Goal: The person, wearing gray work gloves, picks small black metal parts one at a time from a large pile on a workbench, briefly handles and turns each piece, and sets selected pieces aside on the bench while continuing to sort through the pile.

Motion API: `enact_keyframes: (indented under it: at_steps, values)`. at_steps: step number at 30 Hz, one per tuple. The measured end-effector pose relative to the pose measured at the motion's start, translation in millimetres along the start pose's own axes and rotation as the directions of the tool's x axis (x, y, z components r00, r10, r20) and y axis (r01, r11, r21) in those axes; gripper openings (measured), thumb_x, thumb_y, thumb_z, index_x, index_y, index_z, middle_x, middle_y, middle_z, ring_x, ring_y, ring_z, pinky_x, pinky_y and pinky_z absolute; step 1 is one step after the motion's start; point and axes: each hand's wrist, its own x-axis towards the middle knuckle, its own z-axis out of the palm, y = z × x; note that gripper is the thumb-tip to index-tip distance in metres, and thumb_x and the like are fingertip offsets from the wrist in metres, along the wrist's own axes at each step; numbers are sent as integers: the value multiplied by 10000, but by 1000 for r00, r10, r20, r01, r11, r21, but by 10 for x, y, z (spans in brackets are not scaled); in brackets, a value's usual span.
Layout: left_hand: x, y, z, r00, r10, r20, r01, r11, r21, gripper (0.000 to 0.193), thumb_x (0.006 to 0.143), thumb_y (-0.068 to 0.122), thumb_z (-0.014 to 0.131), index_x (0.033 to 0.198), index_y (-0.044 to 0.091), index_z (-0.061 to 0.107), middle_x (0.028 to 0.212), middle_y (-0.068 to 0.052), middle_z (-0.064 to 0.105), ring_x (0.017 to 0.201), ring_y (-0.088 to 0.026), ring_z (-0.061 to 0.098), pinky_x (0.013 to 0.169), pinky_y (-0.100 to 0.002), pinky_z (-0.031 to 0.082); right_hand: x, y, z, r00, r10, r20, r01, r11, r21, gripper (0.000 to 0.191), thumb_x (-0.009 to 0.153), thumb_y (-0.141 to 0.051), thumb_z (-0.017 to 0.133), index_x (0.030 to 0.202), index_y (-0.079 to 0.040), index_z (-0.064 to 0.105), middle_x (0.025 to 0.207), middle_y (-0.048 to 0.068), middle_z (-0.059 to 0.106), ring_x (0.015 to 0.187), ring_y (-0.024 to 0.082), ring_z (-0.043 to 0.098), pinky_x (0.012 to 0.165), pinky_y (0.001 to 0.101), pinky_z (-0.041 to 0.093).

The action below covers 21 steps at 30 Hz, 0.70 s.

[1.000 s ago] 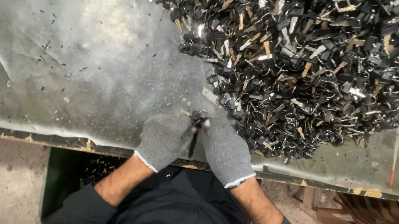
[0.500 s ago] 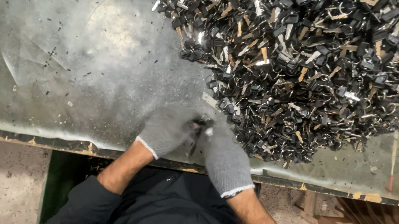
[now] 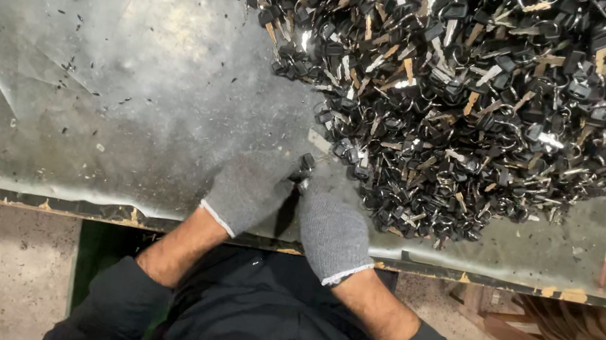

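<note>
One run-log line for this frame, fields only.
left hand: gloved, on small key | right hand: gloved, same key | key pile: beyond the hands, to the right | metal table: scratched, bits scattered

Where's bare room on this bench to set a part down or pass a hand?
Free: the grey metal bench top left of the heap of black-headed keys, out to its near edge. Crowded: the heap fills the upper right, reaching the grey-gloved left hand and right hand.
</note>
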Motion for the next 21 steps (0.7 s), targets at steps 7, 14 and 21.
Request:
enact_keyframes:
  at_steps: [7, 14, 21]
  values:
    - [-74, -9, 52, 980, 139, -140, -136, 990, 25, 225, 835, 140, 728, 1058, 116, 702, 837, -138, 683, 768, -370, 684, 653, -490, 536, -18, 115, 82, 991, -134, -8, 130, 942, 308, 454, 928, -160, 607, 1321, 15, 464, 1085, 279, 679, 958, 422, 717, 800, 460, 601]
    - [-69, -72, 79, 971, 210, -114, -200, 975, 92, 175, 789, 167, 700, 941, 90, 662, 826, -129, 665, 761, -352, 678, 649, -475, 542, -43, 116, 105, 994, 8, 110, -58, 886, 460, 471, 944, -177, 603, 1356, -11, 445, 1130, 252, 681, 1028, 377, 707, 863, 438, 610]
    - [-101, -97, 161, 956, 269, -121, -249, 955, 160, 145, 837, 141, 690, 972, 92, 671, 830, -116, 663, 784, -334, 667, 667, -472, 532, 17, 114, 328, 973, -228, -30, 228, 974, -16, 238, 913, -106, 620, 1103, 32, 579, 1059, 248, 704, 981, 341, 725, 873, 410, 628]
